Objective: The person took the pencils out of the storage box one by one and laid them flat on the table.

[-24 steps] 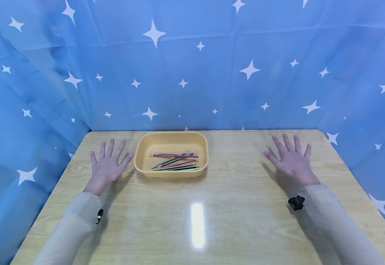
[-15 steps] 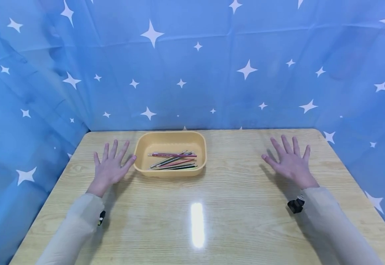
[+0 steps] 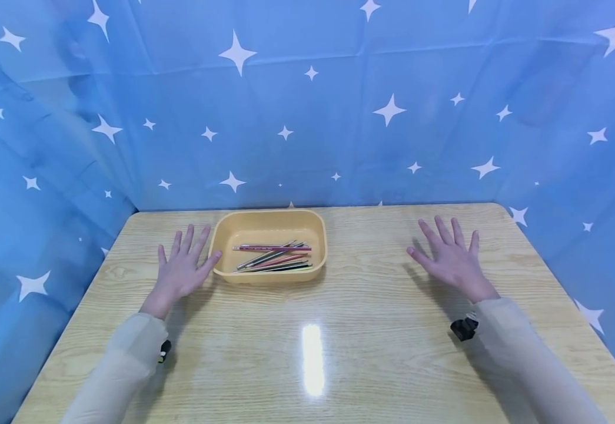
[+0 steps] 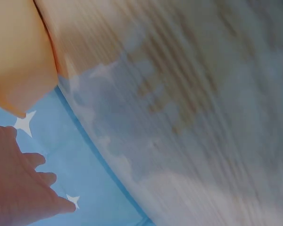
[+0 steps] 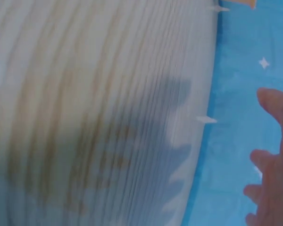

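Note:
A yellow plastic basket (image 3: 270,277) stands near the back of the table, left of centre. Several pencils (image 3: 272,256) lie loose inside it, striped, red and dark ones crossing each other. My left hand (image 3: 181,271) hovers over the table at the basket's left side, fingers spread, and its thumb tip overlaps the basket's rim in the head view. Spread fingers show on my right hand (image 3: 452,262) too, held above the table well to the right of the basket. Neither hand holds anything. Both wrist views catch the hands at the frame edge, above their shadows or reflections.
The pale wood table (image 3: 381,330) has a bright strip of reflected light at its front middle. A blue curtain (image 3: 339,118) with white stars hangs behind the table and along both sides. A small black device (image 3: 464,327) sits at the right wrist.
My left hand has moved right, closer to the basket, its thumb now overlapping the rim. The right hand has shifted slightly left. The whole head view has drifted a little; the pencils stay put.

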`<state>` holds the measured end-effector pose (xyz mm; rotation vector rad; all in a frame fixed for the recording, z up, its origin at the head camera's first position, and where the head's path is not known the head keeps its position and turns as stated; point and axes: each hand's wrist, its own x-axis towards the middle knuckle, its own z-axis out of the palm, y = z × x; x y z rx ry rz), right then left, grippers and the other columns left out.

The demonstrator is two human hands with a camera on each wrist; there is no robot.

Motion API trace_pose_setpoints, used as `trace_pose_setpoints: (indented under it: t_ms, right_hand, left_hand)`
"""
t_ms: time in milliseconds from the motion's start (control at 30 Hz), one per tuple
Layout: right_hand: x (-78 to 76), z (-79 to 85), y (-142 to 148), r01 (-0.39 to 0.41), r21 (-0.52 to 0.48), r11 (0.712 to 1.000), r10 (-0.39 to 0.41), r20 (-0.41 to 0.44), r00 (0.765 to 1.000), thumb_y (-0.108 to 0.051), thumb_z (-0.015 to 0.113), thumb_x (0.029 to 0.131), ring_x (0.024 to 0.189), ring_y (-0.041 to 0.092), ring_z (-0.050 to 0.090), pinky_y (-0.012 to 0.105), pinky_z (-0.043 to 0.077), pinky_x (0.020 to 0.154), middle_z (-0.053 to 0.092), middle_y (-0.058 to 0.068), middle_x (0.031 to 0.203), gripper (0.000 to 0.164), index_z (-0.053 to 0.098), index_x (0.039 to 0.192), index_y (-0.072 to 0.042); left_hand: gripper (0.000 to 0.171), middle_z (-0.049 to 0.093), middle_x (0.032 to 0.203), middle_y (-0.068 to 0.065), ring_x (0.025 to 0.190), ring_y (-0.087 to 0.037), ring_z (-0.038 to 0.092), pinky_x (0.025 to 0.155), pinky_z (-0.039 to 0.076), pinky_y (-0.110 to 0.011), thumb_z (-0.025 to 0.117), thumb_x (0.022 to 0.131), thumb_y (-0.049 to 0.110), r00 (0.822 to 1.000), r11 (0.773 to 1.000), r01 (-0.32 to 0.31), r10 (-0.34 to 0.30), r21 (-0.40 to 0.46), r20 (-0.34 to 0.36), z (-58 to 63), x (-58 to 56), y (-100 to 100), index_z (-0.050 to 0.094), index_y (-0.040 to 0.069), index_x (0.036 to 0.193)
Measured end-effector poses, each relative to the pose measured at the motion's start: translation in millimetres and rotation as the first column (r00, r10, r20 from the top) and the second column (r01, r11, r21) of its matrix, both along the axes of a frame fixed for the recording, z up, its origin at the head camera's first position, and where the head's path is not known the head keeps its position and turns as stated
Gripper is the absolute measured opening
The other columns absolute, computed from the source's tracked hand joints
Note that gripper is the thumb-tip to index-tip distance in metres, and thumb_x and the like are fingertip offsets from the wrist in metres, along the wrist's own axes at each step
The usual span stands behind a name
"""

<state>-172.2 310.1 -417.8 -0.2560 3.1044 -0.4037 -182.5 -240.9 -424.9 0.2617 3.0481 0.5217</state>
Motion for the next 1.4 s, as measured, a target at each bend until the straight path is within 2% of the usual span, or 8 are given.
trace_pose_setpoints:
  t_ms: [167, 333, 533, 733, 800, 900, 1033, 1400]
  right_hand:
    - [1.7, -2.6, -14, -0.057, -0.049, 0.997, 0.056, -0.024, 0.998, -0.057, 0.041, 0.097, 0.142, 0.041, -0.013, 0.070, -0.017, 0.100, 0.007, 0.023, 0.158, 0.076, 0.015, 0.156, -0.016]
    - [1.9, -7.1, -33, -0.155, -0.127, 0.980, 0.147, -0.066, 0.987, -0.049, 0.049, 0.097, 0.143, 0.042, 0.000, 0.069, -0.007, 0.105, 0.020, 0.026, 0.155, 0.071, 0.026, 0.154, -0.013]
    - [1.6, -8.6, -57, -0.267, -0.165, 0.950, 0.249, -0.118, 0.961, -0.040, 0.055, 0.096, 0.141, 0.046, 0.013, 0.070, 0.005, 0.106, 0.033, 0.027, 0.148, 0.064, 0.037, 0.148, -0.007]
    - [0.1, -10.0, -79, -0.379, -0.241, 0.894, 0.341, -0.185, 0.922, -0.030, 0.061, 0.094, 0.138, 0.047, 0.022, 0.068, 0.017, 0.106, 0.045, 0.025, 0.140, 0.056, 0.046, 0.141, -0.003]
    - [0.0, -10.1, -86, -0.392, -0.274, 0.878, 0.354, -0.179, 0.918, -0.028, 0.061, 0.095, 0.138, 0.046, 0.023, 0.066, 0.021, 0.106, 0.046, 0.023, 0.140, 0.054, 0.047, 0.140, -0.003]
    - [0.0, -8.6, -96, -0.399, -0.320, 0.859, 0.362, -0.170, 0.917, -0.026, 0.062, 0.095, 0.138, 0.042, 0.025, 0.063, 0.025, 0.106, 0.046, 0.021, 0.141, 0.051, 0.048, 0.139, -0.004]
    - [-0.1, -4.6, -110, -0.422, -0.368, 0.829, 0.369, -0.208, 0.906, -0.019, 0.062, 0.094, 0.136, 0.040, 0.032, 0.060, 0.027, 0.107, 0.048, 0.020, 0.139, 0.046, 0.051, 0.136, -0.003]
    - [-10.2, 4.4, -148, -0.488, -0.524, 0.698, 0.378, -0.309, 0.873, -0.007, 0.064, 0.091, 0.116, 0.028, 0.056, 0.045, 0.045, 0.096, 0.062, 0.014, 0.124, 0.035, 0.060, 0.125, 0.002]
  left_hand:
    - [0.079, 0.003, 0.159, -0.021, 0.142, -0.046, 0.002, 0.104, -0.007, -0.070, 0.035, 0.097, 0.061, 0.998, 0.996, 0.054, -0.052, 0.076, -0.017, -5.4, -2.7, 8, 0.003, 0.021, 0.157]
    - [0.085, 0.015, 0.157, -0.024, 0.141, -0.043, 0.014, 0.108, 0.002, -0.067, 0.048, 0.096, 0.053, 0.992, 0.981, 0.117, -0.108, 0.156, -0.064, -8.3, -6.4, 11, 0.006, 0.010, 0.156]
    - [0.096, 0.011, 0.157, -0.023, 0.141, -0.042, 0.015, 0.110, 0.004, -0.063, 0.056, 0.094, 0.050, 0.988, 0.959, 0.154, -0.155, 0.239, -0.014, -6.7, -10.7, 13, 0.001, 0.001, 0.154]
    - [0.105, 0.007, 0.156, -0.027, 0.140, -0.045, 0.016, 0.112, 0.014, -0.056, 0.066, 0.090, 0.044, 0.985, 0.914, 0.120, -0.159, 0.388, 0.071, -4.8, -11.4, 12, -0.006, 0.000, 0.153]
    - [0.108, 0.006, 0.156, -0.028, 0.139, -0.047, 0.018, 0.111, 0.018, -0.055, 0.068, 0.089, 0.043, 0.982, 0.899, 0.106, -0.163, 0.425, 0.100, -5.1, -11.3, 12, -0.009, 0.002, 0.153]
    - [0.109, 0.004, 0.156, -0.028, 0.139, -0.047, 0.016, 0.111, 0.017, -0.056, 0.068, 0.088, 0.043, 0.977, 0.888, 0.091, -0.168, 0.451, 0.134, -5.7, -11.7, 12, -0.011, 0.005, 0.153]
    - [0.110, 0.005, 0.156, -0.027, 0.139, -0.047, 0.017, 0.111, 0.018, -0.056, 0.067, 0.089, 0.046, 0.970, 0.884, 0.080, -0.176, 0.461, 0.168, -6.8, -13.0, 13, -0.015, 0.010, 0.153]
    - [0.109, 0.009, 0.154, -0.032, 0.136, -0.051, 0.020, 0.110, 0.020, -0.058, 0.066, 0.090, 0.044, 0.965, 0.884, 0.088, -0.190, 0.458, 0.182, -8.0, -14.2, 14, -0.016, 0.010, 0.153]
